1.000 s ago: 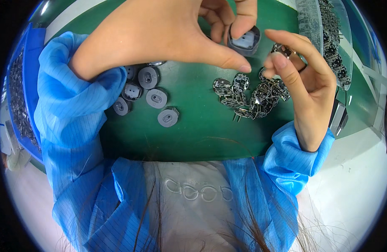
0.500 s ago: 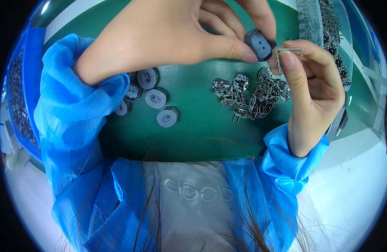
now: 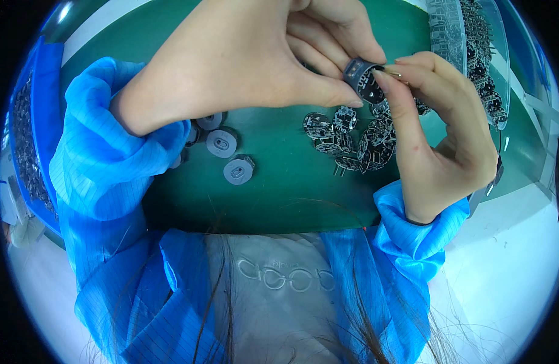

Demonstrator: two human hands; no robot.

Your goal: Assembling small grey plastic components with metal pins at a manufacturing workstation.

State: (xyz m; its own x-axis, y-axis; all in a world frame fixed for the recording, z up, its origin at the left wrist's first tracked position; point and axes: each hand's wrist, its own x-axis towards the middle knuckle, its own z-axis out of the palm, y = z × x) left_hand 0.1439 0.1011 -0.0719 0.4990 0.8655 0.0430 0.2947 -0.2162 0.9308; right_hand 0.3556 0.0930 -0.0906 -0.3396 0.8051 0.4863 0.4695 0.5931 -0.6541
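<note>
My left hand (image 3: 249,64) pinches a small dark grey plastic housing (image 3: 353,71) between thumb and fingers, above the green mat. A round black circuit board (image 3: 370,91) sits at the housing's open side; how deep it sits inside, I cannot tell. The thumb and forefinger of my right hand (image 3: 440,130) close on the board's metal pins, of which a short bit shows between the fingertips. Below both hands lies a loose pile of round circuit boards (image 3: 376,142). Several grey housings (image 3: 222,143) rest on the mat near my left sleeve.
A blue bin (image 3: 46,133) of small dark parts stands at the far left. On the right, a clear plastic tray (image 3: 446,30) stands beside a heap of more circuit boards (image 3: 482,73). The green mat (image 3: 279,200) ends at a near edge before my body.
The housing has turned so its open side faces my right hand. My right hand has moved left, bringing the circuit board from beside the housing to its opening.
</note>
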